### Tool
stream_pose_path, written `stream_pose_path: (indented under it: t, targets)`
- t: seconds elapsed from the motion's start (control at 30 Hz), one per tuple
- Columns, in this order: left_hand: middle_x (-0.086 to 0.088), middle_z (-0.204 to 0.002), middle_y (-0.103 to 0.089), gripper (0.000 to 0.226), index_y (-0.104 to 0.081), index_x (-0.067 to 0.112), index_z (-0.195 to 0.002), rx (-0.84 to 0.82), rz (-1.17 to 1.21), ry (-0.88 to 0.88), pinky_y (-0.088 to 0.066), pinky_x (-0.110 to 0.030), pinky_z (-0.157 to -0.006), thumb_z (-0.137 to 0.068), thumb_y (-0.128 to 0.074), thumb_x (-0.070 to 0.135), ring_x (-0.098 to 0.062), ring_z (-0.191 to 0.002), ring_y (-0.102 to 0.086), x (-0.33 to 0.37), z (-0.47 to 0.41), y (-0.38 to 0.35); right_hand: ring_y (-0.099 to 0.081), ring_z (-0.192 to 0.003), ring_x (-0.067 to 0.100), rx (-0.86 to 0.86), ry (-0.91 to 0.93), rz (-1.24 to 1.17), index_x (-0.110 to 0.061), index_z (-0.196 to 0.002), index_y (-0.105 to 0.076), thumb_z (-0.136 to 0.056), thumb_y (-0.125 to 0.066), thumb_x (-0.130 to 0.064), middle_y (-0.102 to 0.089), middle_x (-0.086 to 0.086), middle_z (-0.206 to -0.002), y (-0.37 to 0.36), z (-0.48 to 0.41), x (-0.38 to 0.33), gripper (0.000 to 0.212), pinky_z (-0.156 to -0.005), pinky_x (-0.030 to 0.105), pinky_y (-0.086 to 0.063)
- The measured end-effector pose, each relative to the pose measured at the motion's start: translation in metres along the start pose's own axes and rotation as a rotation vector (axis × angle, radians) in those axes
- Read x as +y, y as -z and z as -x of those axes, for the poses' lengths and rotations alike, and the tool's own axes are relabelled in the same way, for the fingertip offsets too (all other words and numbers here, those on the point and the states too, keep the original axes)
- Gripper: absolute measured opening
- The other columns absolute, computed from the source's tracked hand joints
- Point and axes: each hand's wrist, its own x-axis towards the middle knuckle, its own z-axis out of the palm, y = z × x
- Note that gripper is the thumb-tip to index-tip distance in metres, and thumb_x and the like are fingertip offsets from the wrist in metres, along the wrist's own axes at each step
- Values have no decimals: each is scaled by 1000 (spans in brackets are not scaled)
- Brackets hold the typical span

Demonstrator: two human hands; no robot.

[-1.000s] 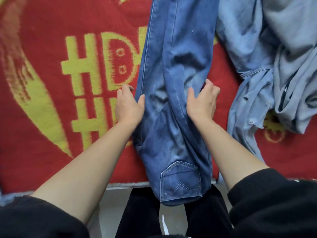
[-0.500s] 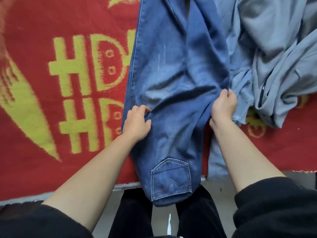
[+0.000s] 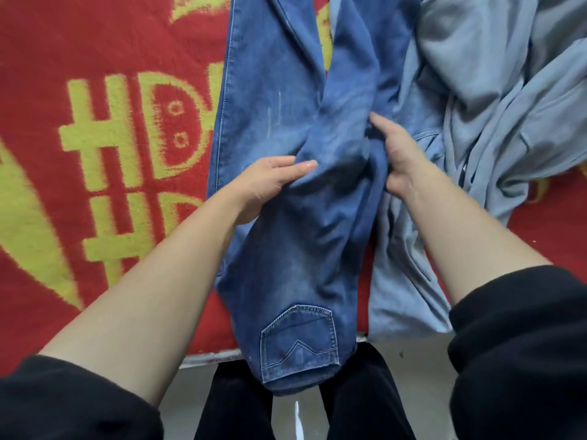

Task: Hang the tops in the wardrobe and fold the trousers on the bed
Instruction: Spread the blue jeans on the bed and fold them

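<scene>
A pair of blue jeans (image 3: 286, 106) lies lengthwise on the red bed cover, its waist end and back pocket (image 3: 298, 341) hanging over the near edge. The two legs part toward the far side. My left hand (image 3: 270, 182) lies across the middle of the jeans at the crotch, and its fingers pinch a fold of denim. My right hand (image 3: 397, 157) grips the right edge of the jeans, thumb on top and fingers tucked under the cloth.
A heap of light blue and grey garments (image 3: 495, 115) lies right of the jeans, partly under their right edge. The red bed cover (image 3: 104, 128) with yellow lettering spreads to the left. My black-trousered legs stand against the bed edge (image 3: 209, 357).
My left hand has moved from the jeans' left edge to their middle. My right hand has shifted farther up the right edge, and the right leg has spread away from the left one.
</scene>
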Motion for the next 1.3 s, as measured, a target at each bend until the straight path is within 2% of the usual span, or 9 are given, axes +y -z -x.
stream_pose_path:
  t: [0.17, 0.3, 0.5, 0.67, 0.77, 1.03, 1.1, 1.17, 1.3]
  targets:
    - [-14, -122, -64, 41, -59, 7, -128, -87, 443, -129, -51, -37, -93, -87, -54, 12, -27, -108, -63, 19, 24, 29, -69, -95, 34, -181, 198, -304, -2, -103, -69, -94, -57, -17, -70, 20, -101, -26, 7, -51, 21, -99, 43, -51]
    - [-13, -119, -69, 52, -70, 10, -118, -111, 359, -43, -52, -39, -94, -89, -57, 50, -28, -109, -65, 55, 22, 37, -60, -120, 41, -326, 226, -475, 1, -117, -68, -97, -53, -42, -62, 27, -127, -41, 9, -87, 51, -109, 52, -42]
    - [-10, -125, -67, 42, -66, 11, -126, 7, 262, -142, -53, -40, -95, -91, -65, 35, -24, -114, -65, 134, -9, 24, -61, -74, 28, -138, 291, 92, -9, -81, -59, -82, -57, -9, -59, 14, -82, -66, 6, -135, 2, -78, 33, -48]
    - [-9, -114, -72, 38, -71, 12, -114, 12, 270, -180, -56, -34, -85, -94, -59, 43, -23, -106, -68, 187, -11, 26, -66, -68, 23, -274, 425, 32, -12, -72, -61, -94, -51, -14, -62, 8, -70, -95, 18, -178, 25, -66, 29, -52]
    - [-6, -108, -71, 24, -64, 10, -120, 76, 275, -354, -55, -31, -80, -99, -55, 19, -19, -97, -67, 215, -6, 35, -72, -79, 22, -435, 453, 146, -9, -69, -73, -98, -48, -17, -73, 9, -79, -110, 24, -197, 39, -72, 32, -57]
    - [-6, -91, -63, 34, -58, 5, -103, 463, 329, -642, -48, -23, -62, -81, -50, -20, -15, -71, -60, 242, -3, 72, -40, -55, 3, -88, 589, 423, -24, -70, -37, -91, -46, -1, -39, -7, -66, -139, -17, -225, 32, -55, 17, -36]
    - [-8, -118, -58, 49, -48, 7, -129, 606, 249, -586, -49, -24, -79, -84, -60, -11, -14, -95, -62, 230, -13, 85, -48, -60, 2, 88, 576, 512, -20, -92, -47, -86, -56, -11, -47, -5, -77, -138, -32, -214, 13, -57, 15, -40]
    - [-12, -142, -45, 60, -39, 13, -140, 707, 22, -427, -44, -28, -101, -88, -69, 11, -18, -126, -51, 202, -21, 102, -58, -76, 3, 224, 526, 623, -16, -128, -45, -87, -62, -19, -56, -5, -95, -128, -44, -186, 45, -61, 17, -46]
    - [-13, -139, -50, 63, -45, 10, -138, 792, -367, -60, -43, -38, -105, -91, -62, 48, -28, -125, -52, 109, -20, 118, -53, -128, 28, 203, 303, 1002, -9, -142, -44, -89, -67, -37, -55, 12, -140, -95, -55, -94, 64, -103, 33, -42]
